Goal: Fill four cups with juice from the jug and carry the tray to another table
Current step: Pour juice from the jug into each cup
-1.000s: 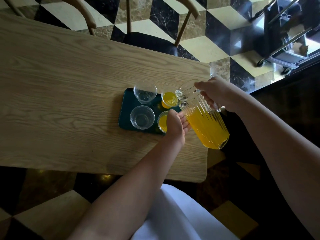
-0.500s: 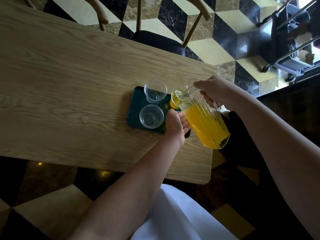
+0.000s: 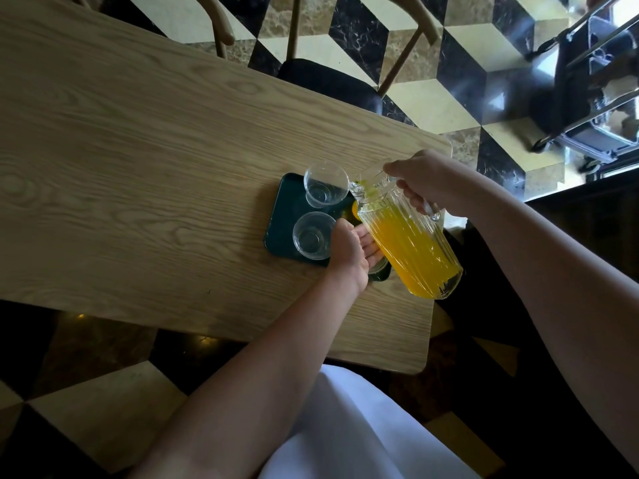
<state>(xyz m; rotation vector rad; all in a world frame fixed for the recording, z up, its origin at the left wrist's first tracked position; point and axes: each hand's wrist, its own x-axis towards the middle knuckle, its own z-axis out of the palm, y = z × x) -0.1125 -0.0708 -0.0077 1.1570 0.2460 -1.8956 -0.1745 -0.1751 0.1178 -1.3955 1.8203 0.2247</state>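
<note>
Since the earlier frames the jug (image 3: pixel 408 236) has swung left, so its spout now hangs by the far empty cup (image 3: pixel 325 187) and it hides most of the two filled cups.

In the head view, the right hand (image 3: pixel 427 183) grips the jug's handle and holds it tilted over the tray (image 3: pixel 281 216) on the worktop (image 3: pixel 138 167). The left hand (image 3: pixel 349 252) curls round a near cup under the jug, mostly hidden. The near empty cup (image 3: pixel 313 235) sits just beside it.

Risks, as I judge: the heavy, nearly full jug could gush past the small rim, or its body could knock the filled cups beneath.
</note>
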